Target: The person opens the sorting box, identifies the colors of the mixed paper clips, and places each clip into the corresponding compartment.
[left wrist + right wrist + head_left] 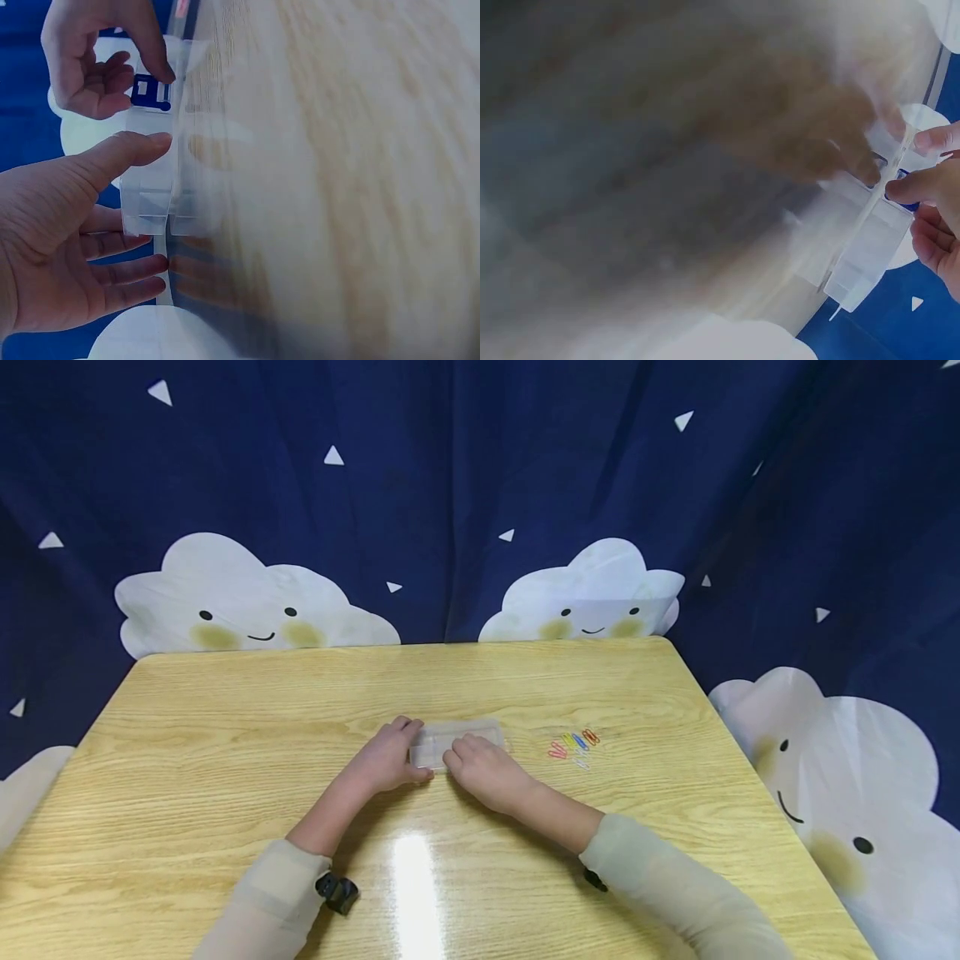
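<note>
A clear plastic box (456, 729) lies near the middle of the wooden table, with small inner dividers faintly showing through. My left hand (388, 758) holds its left end, thumb along the near side and fingers round the end and behind. At the near side, my right hand (487, 772) has its thumb and curled fingers on a blue latch (151, 91), which shows in both wrist views. Whether the latch is fastened, I cannot tell. Several coloured paper clips (580, 741) lie to the right of the box, apart from both hands.
The light wooden table (247, 727) runs back to a dark blue curtain (420, 468) printed with white clouds and triangles. A bright reflection shows on the tabletop near the front.
</note>
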Tool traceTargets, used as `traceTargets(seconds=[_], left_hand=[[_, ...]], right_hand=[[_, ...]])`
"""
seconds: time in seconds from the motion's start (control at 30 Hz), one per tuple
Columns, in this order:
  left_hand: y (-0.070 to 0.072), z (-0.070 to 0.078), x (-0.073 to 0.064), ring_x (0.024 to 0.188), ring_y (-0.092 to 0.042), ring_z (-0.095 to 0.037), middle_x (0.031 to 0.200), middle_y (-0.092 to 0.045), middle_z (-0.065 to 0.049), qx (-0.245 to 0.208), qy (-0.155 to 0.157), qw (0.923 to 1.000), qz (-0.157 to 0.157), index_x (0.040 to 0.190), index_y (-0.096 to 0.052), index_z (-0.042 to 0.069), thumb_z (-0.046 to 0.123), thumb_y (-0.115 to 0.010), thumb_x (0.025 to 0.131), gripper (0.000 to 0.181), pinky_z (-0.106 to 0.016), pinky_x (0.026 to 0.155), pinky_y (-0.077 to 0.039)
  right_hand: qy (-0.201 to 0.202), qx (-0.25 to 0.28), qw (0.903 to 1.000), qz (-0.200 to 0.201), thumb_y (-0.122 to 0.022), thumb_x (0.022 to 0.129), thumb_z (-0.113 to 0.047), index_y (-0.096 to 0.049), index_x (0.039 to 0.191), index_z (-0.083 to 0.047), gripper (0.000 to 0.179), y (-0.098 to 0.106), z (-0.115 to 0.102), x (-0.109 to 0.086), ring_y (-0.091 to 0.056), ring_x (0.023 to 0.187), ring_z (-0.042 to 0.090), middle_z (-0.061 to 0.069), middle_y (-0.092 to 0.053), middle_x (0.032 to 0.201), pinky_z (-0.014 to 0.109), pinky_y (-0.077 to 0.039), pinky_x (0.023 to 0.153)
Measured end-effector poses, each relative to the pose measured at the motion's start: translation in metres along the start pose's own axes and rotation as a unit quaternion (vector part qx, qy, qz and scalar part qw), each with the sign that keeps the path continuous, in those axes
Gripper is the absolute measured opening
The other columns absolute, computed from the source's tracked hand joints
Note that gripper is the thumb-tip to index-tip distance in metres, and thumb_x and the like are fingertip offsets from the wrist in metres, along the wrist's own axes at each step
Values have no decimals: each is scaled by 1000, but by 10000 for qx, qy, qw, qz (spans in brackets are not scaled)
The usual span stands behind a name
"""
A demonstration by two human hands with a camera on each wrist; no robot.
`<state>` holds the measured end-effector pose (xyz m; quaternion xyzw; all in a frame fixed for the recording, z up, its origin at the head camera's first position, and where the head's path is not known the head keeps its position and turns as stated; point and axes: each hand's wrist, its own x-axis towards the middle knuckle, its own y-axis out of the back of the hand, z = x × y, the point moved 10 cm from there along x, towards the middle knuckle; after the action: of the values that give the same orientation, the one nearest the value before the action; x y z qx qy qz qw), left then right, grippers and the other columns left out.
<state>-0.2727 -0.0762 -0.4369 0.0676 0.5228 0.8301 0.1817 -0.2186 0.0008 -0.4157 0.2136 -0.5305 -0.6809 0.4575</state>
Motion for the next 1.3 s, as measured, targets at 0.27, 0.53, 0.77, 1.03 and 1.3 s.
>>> traceTargets(seconds=[0.27, 0.53, 0.77, 1.03, 1.3], left_hand=[[2, 2, -1, 114, -50, -39, 131, -47, -25, -9, -131, 9999, 22, 136, -40, -5, 31, -76, 75, 79, -45, 96, -42], [5, 4, -1, 112, -51, -39, 128, -48, -25, -16, -302, 9994, 175, 134, -42, -6, 30, -77, 74, 79, -46, 95, -43], [4, 4, -1, 114, -50, -39, 129, -48, -25, -53, -269, 9995, 142, 133, -42, -7, 30, -77, 73, 79, -46, 97, -42], [2, 3, 0, 115, -49, -40, 131, -46, -25, -37, -139, 9999, 61, 135, -41, -6, 30, -77, 73, 80, -46, 97, -42], [2, 3, 0, 116, -49, -40, 131, -47, -25, -15, -99, 9999, 106, 135, -40, -6, 30, -78, 73, 81, -45, 97, -42]], right_hand=[[53, -71, 9999, 121, -60, 83, -4, -58, 93, -10, 12, 4, -2, 1, -49, 75, 11, -1, -57, 85, 22, -46, 74], [-155, 177, 9997, 45, -61, 82, -2, -61, 89, -11, 12, 6, 2, 6, -51, 72, 9, -3, -60, 80, 20, -47, 70], [-30, 277, 9996, -62, -62, 82, -4, -60, 90, -9, 10, 0, -7, 2, -51, 72, 10, -1, -60, 81, 19, -46, 66], [2, 206, 9998, -84, -61, 81, -2, -61, 93, -8, 14, -4, -9, -2, -52, 75, 10, 0, -61, 85, 19, -46, 69], [23, 131, 9997, 194, -60, 84, -7, -64, 90, -10, 8, 0, -11, -6, -54, 73, 10, -2, -62, 83, 18, -47, 66]])
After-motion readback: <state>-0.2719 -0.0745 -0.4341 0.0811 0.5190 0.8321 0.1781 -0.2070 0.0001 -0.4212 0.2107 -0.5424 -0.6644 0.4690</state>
